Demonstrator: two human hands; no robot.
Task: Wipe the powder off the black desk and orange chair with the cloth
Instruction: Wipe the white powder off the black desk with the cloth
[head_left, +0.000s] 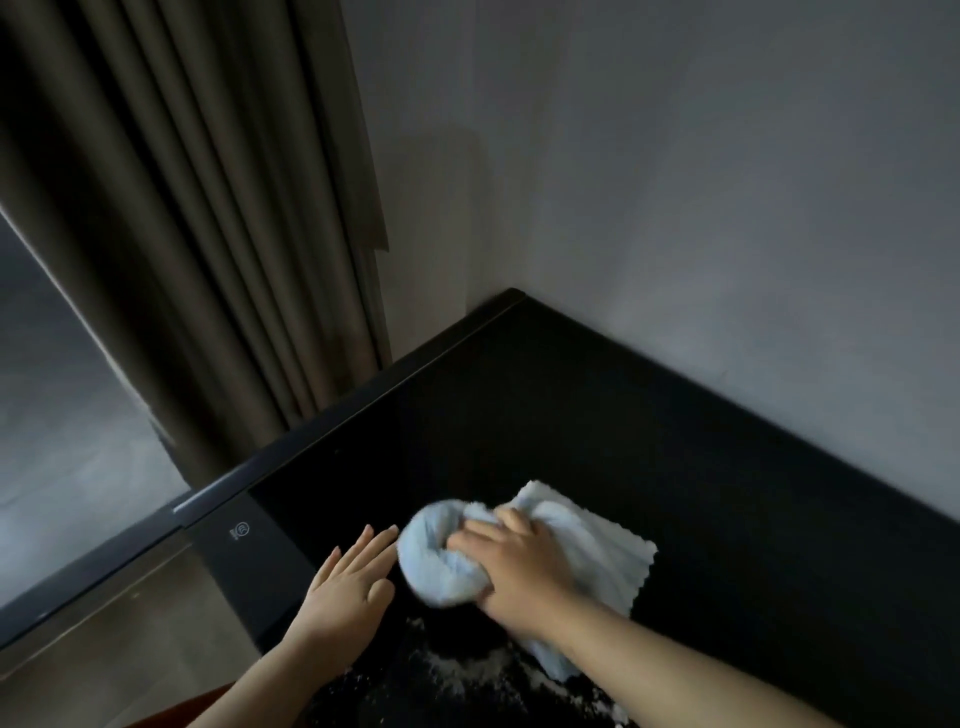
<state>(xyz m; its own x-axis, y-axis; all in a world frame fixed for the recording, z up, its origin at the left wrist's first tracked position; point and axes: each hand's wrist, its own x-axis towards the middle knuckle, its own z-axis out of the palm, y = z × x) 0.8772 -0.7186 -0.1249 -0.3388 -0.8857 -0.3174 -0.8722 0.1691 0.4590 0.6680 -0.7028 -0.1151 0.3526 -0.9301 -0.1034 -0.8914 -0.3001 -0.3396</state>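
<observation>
White powder lies scattered across the near edge of the black desk, closest to the camera, between a person's two bare forearms. Just beyond it, the right hand presses down on a pale blue cloth, its fingers clenched around a bunched roll of the fabric while the rest of the cloth spreads flat on the surface toward the wall side, one corner pointing at the back edge. The left hand rests flat on the desk just beside the bunched end of the cloth, fingers released and extended together, gripping nothing. The cloth sits near the front of the desk, well apart from the far corner, and the dark surface beyond it appears free of powder as far as the dim light allows. A small white logo marks the desk's left edge, where a lighter strip runs along the rim. At the bottom left corner of the view, a sliver of the orange chair is visible below the left forearm. A plain grey wall meets the desk's back edge, brown pleated curtains hang beside the far corner, and grey floor shows to the left.
</observation>
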